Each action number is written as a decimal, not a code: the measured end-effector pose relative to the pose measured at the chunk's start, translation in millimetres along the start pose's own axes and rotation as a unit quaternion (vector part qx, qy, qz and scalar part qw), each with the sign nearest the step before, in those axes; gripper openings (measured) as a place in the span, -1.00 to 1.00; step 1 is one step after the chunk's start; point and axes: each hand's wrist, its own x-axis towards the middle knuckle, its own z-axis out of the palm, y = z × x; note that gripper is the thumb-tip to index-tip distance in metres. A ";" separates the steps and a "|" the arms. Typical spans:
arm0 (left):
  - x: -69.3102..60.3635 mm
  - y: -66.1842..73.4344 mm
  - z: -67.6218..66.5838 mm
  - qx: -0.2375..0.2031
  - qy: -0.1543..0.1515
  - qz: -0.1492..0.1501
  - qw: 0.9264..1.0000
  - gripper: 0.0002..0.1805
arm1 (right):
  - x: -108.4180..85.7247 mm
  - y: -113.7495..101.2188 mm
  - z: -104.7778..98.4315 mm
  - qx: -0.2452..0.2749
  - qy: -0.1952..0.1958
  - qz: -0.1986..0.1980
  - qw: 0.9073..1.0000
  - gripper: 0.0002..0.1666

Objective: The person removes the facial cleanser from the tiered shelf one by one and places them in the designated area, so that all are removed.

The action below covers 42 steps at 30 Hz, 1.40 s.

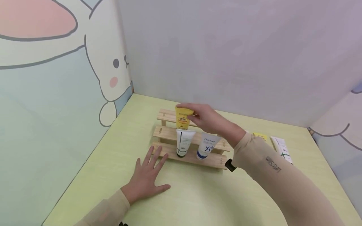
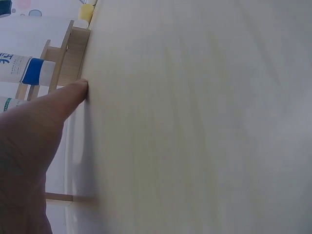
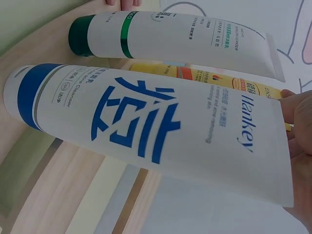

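Yellow tube (image 1: 182, 120) stands left of centre at the wooden rack (image 1: 166, 133), far side of the green-capped tube (image 1: 185, 142); right hand (image 1: 207, 121) grip pinches its flat top, a sound hold; judged light, soft-walled, slightly slippery; base contact cannot be told; left hand (image 1: 147, 175) grip spread, near left; blue-capped tube (image 1: 207, 146) on near tier; tube contents unseen.

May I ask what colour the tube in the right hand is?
The tube is mostly yellow, clearest in the head view.
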 end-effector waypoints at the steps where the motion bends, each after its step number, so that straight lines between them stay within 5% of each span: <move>1: 0.3 0.1 -0.3 -0.002 0.002 0.002 1.000 0.16 | 0.3 0.2 0.8 -0.002 0.006 0.001 1.000 -0.32; 13: 1.2 -1.8 3.7 -0.002 0.015 0.012 1.000 0.16 | -7.1 13.1 -3.8 0.023 0.089 0.010 0.996 -0.37; 19: 2.1 -6.8 7.8 -0.005 0.024 0.012 1.000 0.18 | -35.1 21.6 -45.1 0.047 0.151 0.067 0.985 -0.37; 25: 1.4 -14.0 10.4 0.000 0.029 0.011 1.000 0.21 | -88.4 40.3 -90.9 0.033 0.202 0.102 0.973 -0.40; 30: 1.9 -19.8 8.5 0.002 0.018 0.004 1.000 0.21 | -129.6 61.8 -100.3 0.024 0.165 0.155 0.974 -0.39; 36: 1.4 -24.6 6.6 0.003 0.022 0.002 1.000 0.20 | -165.0 104.2 -69.3 0.096 0.067 0.169 0.979 -0.39; 42: 1.7 -24.9 5.5 0.003 0.020 0.004 1.000 0.19 | -181.2 140.7 -20.0 0.220 -0.050 0.212 0.951 -0.35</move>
